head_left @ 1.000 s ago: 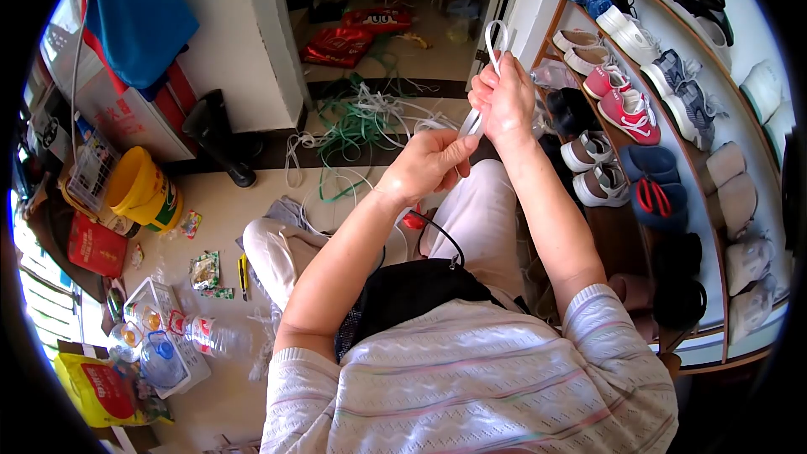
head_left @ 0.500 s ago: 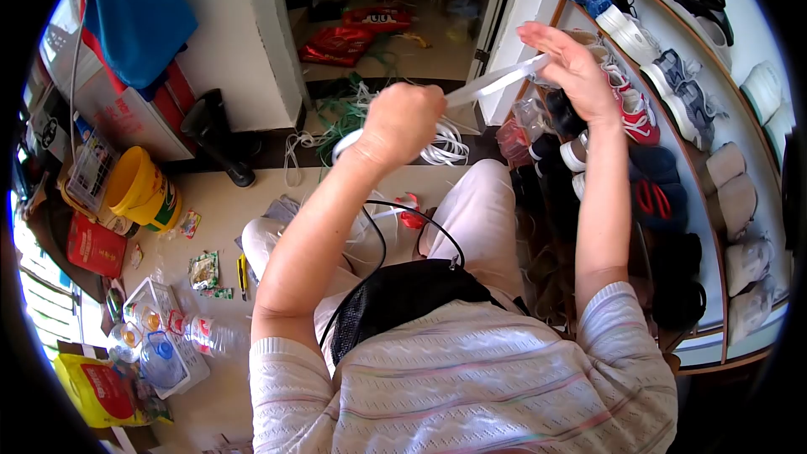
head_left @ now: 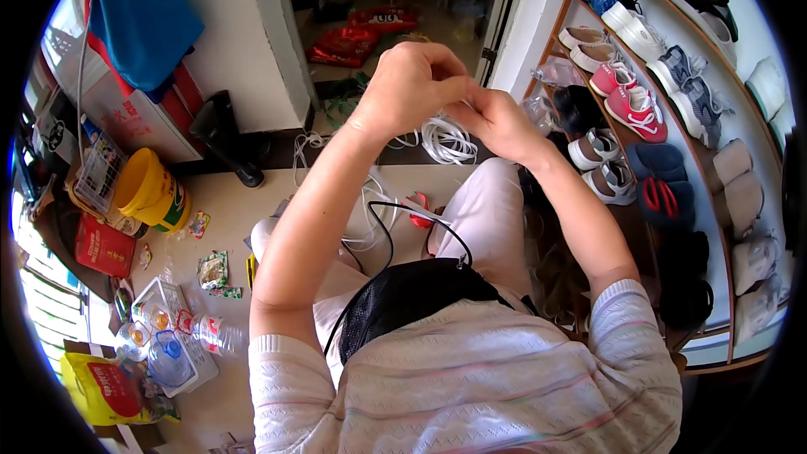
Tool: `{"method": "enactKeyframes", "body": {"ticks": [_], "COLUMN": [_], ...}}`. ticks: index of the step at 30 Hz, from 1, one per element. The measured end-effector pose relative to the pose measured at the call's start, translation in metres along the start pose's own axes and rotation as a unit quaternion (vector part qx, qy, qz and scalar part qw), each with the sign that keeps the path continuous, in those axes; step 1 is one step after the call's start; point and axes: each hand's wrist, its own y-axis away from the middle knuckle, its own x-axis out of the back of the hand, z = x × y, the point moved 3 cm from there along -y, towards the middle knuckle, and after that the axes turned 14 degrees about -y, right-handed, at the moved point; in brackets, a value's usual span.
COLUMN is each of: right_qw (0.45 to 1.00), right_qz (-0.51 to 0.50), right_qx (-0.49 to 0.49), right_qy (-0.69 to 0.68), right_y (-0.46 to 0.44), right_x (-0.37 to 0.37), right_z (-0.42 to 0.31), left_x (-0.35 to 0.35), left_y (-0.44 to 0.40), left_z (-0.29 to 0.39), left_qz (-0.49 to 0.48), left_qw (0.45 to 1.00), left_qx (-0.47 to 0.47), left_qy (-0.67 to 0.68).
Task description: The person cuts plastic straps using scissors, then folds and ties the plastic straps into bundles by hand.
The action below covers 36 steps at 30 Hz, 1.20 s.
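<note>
In front of my chest my two hands meet, raised above my lap. My left hand [head_left: 409,91] is closed in a fist-like grip on a white flat strap, which its fingers mostly hide. Thumb and fingers of my right hand [head_left: 504,122] are pinched together against the left fingertips, where the strap runs between them. Loose white strap [head_left: 368,206] hangs in loops below, between my knees. Behind the hands, a coil of white strap [head_left: 448,141] lies on the floor by the doorway. Small red-handled scissors, or a similar red item [head_left: 419,208], lie between my legs.
A slanting shoe rack [head_left: 672,151] with several pairs stands at right. On the left are a yellow bucket [head_left: 151,189], black boots [head_left: 220,139], a white basket [head_left: 172,332] with plastic bottles, and a yellow bag [head_left: 101,387]. Red packets [head_left: 345,46] lie beyond the doorway.
My right hand has come down and left from its raised, open pose to meet my left hand, its fingers now pinched. The stretch of strap between the hands has shortened from view.
</note>
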Motion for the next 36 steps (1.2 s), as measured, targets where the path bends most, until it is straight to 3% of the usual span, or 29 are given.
{"method": "enactKeyframes", "body": {"ticks": [1, 4, 5, 9, 12, 14, 16, 18, 20, 22, 24, 26, 29, 33, 36], "right_qw": [0.996, 0.987, 0.991, 0.986, 0.987, 0.983, 0.966, 0.939, 0.895, 0.833, 0.803, 0.794, 0.776, 0.785, 0.923], "right_qz": [-0.014, -0.044, -0.076, -0.054, -0.021, 0.003, 0.063, 0.127, 0.145, 0.189, 0.214, 0.227, 0.222, 0.193, 0.194], "right_qx": [-0.070, 0.021, -0.066, -0.064, -0.069, -0.101, -0.048, -0.022, -0.021, -0.054, -0.061, -0.073, -0.100, -0.135, -0.061], "right_qy": [-0.044, -0.151, -0.093, -0.145, -0.143, -0.151, -0.245, -0.320, -0.421, -0.517, -0.553, -0.559, -0.582, -0.573, -0.328], "right_y": [0.002, 0.001, 0.001, 0.000, -0.003, -0.004, -0.006, -0.010, -0.012, -0.011, -0.013, -0.013, -0.011, -0.010, -0.018], "right_x": [-0.005, -0.027, -0.026, -0.030, -0.029, -0.023, -0.013, -0.007, -0.008, -0.005, 0.007, 0.011, 0.018, 0.043, 0.072], "right_z": [-0.006, -0.019, -0.010, -0.001, 0.005, 0.009, 0.010, 0.005, 0.004, 0.006, 0.018, 0.019, 0.022, 0.042, 0.014], "left_x": [-0.006, -0.016, -0.020, -0.029, -0.026, -0.015, -0.010, -0.035, -0.063, -0.071, -0.089, -0.096, -0.097, -0.083, -0.067], "left_y": [-0.001, 0.000, 0.000, -0.002, -0.007, -0.003, 0.004, 0.016, 0.027, 0.039, 0.046, 0.051, 0.050, 0.051, 0.039], "left_z": [-0.004, -0.005, -0.005, -0.006, -0.012, -0.010, -0.021, -0.035, -0.037, -0.044, -0.043, -0.034, -0.041, -0.029, -0.044], "left_qz": [0.030, 0.108, 0.115, 0.122, 0.128, 0.175, 0.157, 0.066, 0.034, -0.108, -0.133, -0.170, -0.210, -0.224, -0.197], "left_qw": [0.999, 0.979, 0.970, 0.925, 0.912, 0.947, 0.959, 0.958, 0.956, 0.952, 0.954, 0.923, 0.917, 0.958, 0.979], "left_qx": [0.006, 0.061, 0.080, 0.114, 0.063, 0.018, 0.013, 0.053, -0.028, 0.093, 0.112, 0.148, 0.127, 0.094, 0.057], "left_qy": [0.033, 0.159, 0.200, 0.342, 0.383, 0.268, 0.236, 0.275, 0.291, 0.270, 0.246, 0.312, 0.313, 0.151, 0.002]}}
